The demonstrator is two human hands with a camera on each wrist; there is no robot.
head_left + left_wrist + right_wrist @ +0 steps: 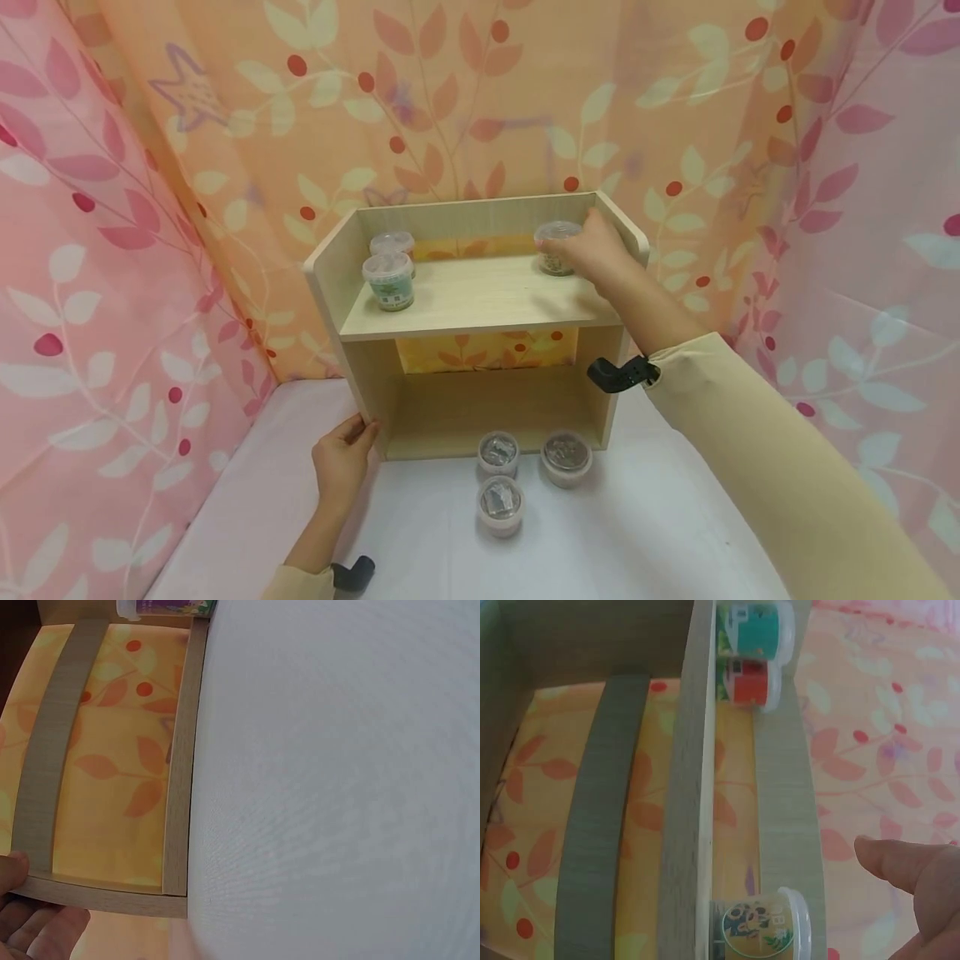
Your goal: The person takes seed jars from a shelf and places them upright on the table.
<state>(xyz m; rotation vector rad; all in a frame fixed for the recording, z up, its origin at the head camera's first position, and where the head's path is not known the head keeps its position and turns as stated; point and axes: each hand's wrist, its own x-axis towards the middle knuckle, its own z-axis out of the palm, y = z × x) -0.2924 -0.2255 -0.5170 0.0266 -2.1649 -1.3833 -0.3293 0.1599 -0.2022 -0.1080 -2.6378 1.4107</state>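
My left hand (341, 462) grips the front edge of the left side panel of a two-tier wooden shelf (472, 292); in the left wrist view its thumb and fingers (56, 934) lie on opposite faces of the board. At the right end of the upper tier stands a clear lidded plastic tub (555, 260), with my right hand (603, 254) beside it. In the right wrist view the thumb (900, 862) is extended, apart from that tub (757, 930). A green-labelled tub (392, 287) and a red-labelled tub (751, 682) stand at the upper tier's left end.
On the white table (420, 542), before the shelf, stand a front tub (500, 507), a tub (498, 454) behind it and a wider tub (566, 458) to their right. Floral curtains (465, 100) hang behind and at both sides.
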